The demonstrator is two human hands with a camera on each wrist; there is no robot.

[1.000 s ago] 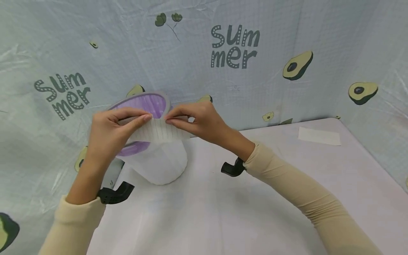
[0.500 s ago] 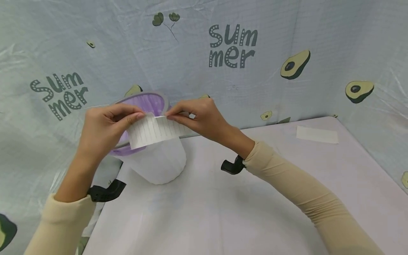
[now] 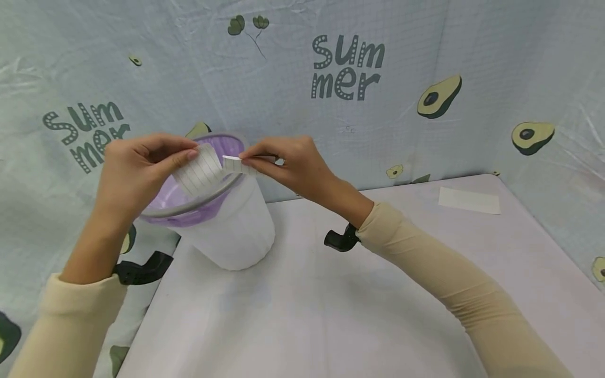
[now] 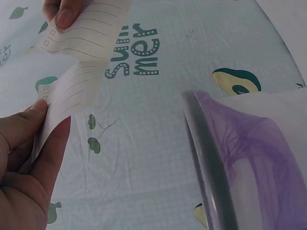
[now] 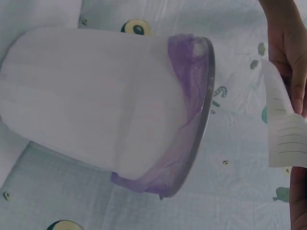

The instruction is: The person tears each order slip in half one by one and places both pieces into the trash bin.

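Over the mouth of a white trash bin point(image 3: 236, 226), my left hand point(image 3: 127, 168) pinches one part of a lined paper sheet point(image 3: 198, 170) between thumb and fingers. My right hand point(image 3: 288, 160) pinches the other part of the paper point(image 3: 231, 165), just to the right. A tear runs between the two parts from the top edge; in the left wrist view the torn paper point(image 4: 72, 91) still meets near its far side. Lining the bin is a purple bag point(image 3: 203, 212), folded over under a grey rim ring point(image 3: 181, 211).
A blank-looking paper strip point(image 3: 469, 200) lies at the back right of the white table point(image 3: 331, 294). Behind the table hangs a sheet point(image 3: 283, 94) printed with avocados and lettering. The bin stands at the table's back left.
The sheet, whole at first, has torn from its top edge. My left hand has moved left and up with its part, tilting it; my right hand has risen slightly.
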